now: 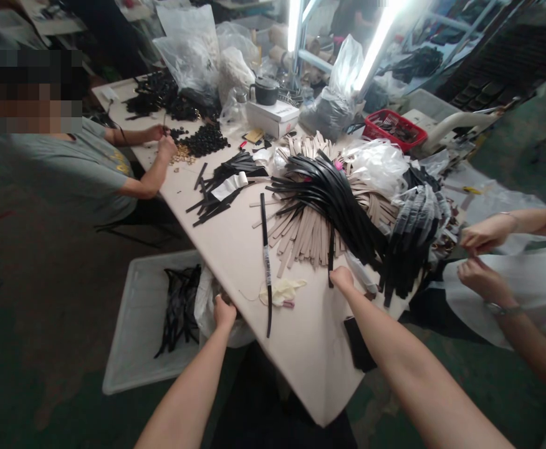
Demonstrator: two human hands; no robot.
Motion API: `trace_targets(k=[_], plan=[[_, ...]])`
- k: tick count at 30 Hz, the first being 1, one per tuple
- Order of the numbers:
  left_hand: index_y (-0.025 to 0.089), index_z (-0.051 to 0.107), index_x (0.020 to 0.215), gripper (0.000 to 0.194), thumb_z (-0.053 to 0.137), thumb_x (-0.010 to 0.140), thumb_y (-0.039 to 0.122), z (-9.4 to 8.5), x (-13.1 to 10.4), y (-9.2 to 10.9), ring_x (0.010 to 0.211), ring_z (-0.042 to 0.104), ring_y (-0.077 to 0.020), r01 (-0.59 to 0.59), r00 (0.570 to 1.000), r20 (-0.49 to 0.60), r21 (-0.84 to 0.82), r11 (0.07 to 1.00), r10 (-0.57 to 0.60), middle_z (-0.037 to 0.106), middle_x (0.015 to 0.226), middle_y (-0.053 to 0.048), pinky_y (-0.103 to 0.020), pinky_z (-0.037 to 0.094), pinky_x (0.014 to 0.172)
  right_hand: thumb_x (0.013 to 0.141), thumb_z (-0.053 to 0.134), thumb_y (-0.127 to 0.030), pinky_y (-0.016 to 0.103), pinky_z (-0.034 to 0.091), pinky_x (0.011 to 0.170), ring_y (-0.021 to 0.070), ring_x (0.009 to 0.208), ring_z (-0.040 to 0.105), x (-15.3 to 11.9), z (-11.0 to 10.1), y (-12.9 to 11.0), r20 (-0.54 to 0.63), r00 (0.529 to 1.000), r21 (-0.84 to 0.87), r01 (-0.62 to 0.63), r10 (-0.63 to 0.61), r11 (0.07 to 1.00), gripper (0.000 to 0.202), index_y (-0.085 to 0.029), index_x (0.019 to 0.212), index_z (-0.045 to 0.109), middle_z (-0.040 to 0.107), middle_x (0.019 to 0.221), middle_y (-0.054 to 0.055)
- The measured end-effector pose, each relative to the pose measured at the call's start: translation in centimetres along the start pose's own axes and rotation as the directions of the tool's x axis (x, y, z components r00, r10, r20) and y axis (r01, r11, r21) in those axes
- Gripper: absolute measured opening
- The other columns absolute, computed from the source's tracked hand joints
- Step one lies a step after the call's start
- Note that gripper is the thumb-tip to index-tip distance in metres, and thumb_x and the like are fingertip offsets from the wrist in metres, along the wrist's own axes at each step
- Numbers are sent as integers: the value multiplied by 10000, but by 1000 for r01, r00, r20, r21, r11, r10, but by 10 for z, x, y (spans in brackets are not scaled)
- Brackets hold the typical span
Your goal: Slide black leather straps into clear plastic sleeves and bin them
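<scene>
My right hand (342, 279) is closed on the lower end of a narrow black strap (331, 246) that hangs from the big bundle of black straps (331, 199). Under that bundle, beige straps (296, 240) fan out over the table. My left hand (225, 312) is curled at the table's left edge, above a white plastic bag (206, 305); whatever its fingers hold is hidden. Between my hands lies a single black strap (265, 231) with a clear wrapping round its middle. Beside it is a pale yellow crumpled scrap (285, 291).
A white bin (135, 337) with black strips stands on the floor at left. One co-worker (90, 162) handles small parts near black and gold pieces (202, 140); another's hands (485, 249) work at right. A red basket (394, 130) and white box (273, 117) stand farther back.
</scene>
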State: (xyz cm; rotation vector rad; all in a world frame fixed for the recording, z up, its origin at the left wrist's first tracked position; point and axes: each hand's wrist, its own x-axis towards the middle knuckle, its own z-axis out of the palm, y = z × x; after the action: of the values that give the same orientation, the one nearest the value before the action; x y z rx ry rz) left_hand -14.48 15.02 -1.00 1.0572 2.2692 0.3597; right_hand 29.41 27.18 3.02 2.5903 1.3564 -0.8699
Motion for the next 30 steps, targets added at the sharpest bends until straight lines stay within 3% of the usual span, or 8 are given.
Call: trace_targets(k=[6, 11, 15, 18, 21, 23, 25, 30], plan=[[185, 574, 1086, 320, 537, 772, 135, -29, -14, -5, 934, 667, -278, 52, 974, -213, -116, 992, -76, 683, 936, -108, -389, 491, 848, 800, 599, -219, 343, 494, 812, 301, 966, 683, -39, 5, -24, -48, 997, 124, 67, -62, 990, 570, -59, 1334, 481, 706, 1023, 213], [204, 609, 1038, 241, 577, 800, 225, -74, -52, 23, 964, 662, -239, -289, 926, -352, -418, 861, 140, 681, 1037, -95, -365, 503, 908, 805, 516, -199, 282, 503, 728, 199, 758, 674, -96, -13, -37, -98, 978, 303, 207, -186, 930, 618, -165, 1418, 444, 701, 833, 44], [202, 623, 1025, 238, 639, 791, 244, -99, -92, 79, 865, 695, -211, -286, 957, -177, -725, 626, 231, 710, 935, -59, -346, 522, 860, 766, 584, -287, 281, 509, 590, 175, 597, 636, -181, -47, -27, 18, 940, 786, 197, -340, 586, 633, -141, 1379, 518, 662, 734, 5], [185, 638, 986, 250, 694, 745, 216, -109, -121, 126, 776, 692, -187, -140, 953, 9, -875, 463, 304, 720, 835, -36, -318, 530, 800, 820, 591, -369, 352, 551, 690, 243, 782, 709, -251, -86, -14, 160, 813, 940, 47, -561, 337, 486, -111, 1228, 649, 721, 936, 127], [168, 672, 916, 191, 720, 732, 191, -117, -149, 167, 751, 674, -168, -83, 886, 104, -923, 376, 451, 712, 777, -29, -307, 528, 806, 861, 626, -408, 389, 548, 773, 257, 862, 696, -297, -125, -6, 50, 782, 903, 230, -622, 363, 411, -160, 1183, 694, 725, 1016, 135], [161, 687, 900, 154, 720, 756, 202, -123, -165, 189, 727, 661, -160, -54, 836, 139, -942, 332, 531, 695, 743, -23, -315, 534, 804, 864, 661, -446, 382, 532, 799, 246, 848, 669, -311, -146, -4, -147, 812, 747, 465, -565, 475, 308, -173, 975, 752, 715, 935, 114], [157, 691, 927, 174, 727, 773, 229, -128, -180, 207, 694, 658, -159, 29, 789, 204, -955, 296, 580, 682, 723, -18, -328, 548, 779, 894, 625, -494, 380, 511, 863, 251, 912, 650, -317, -160, -5, -334, 783, 588, 608, -525, 533, 356, -174, 775, 726, 694, 951, 118], [167, 682, 1031, 342, 807, 715, 212, -133, -205, 236, 706, 699, -157, 188, 746, 312, -946, 264, 588, 701, 869, -28, -330, 577, 756, 957, 499, -534, 332, 545, 730, 205, 771, 684, -327, -158, -18, -283, 831, 724, 512, -478, 461, 414, -171, 1070, 663, 708, 998, 109]])
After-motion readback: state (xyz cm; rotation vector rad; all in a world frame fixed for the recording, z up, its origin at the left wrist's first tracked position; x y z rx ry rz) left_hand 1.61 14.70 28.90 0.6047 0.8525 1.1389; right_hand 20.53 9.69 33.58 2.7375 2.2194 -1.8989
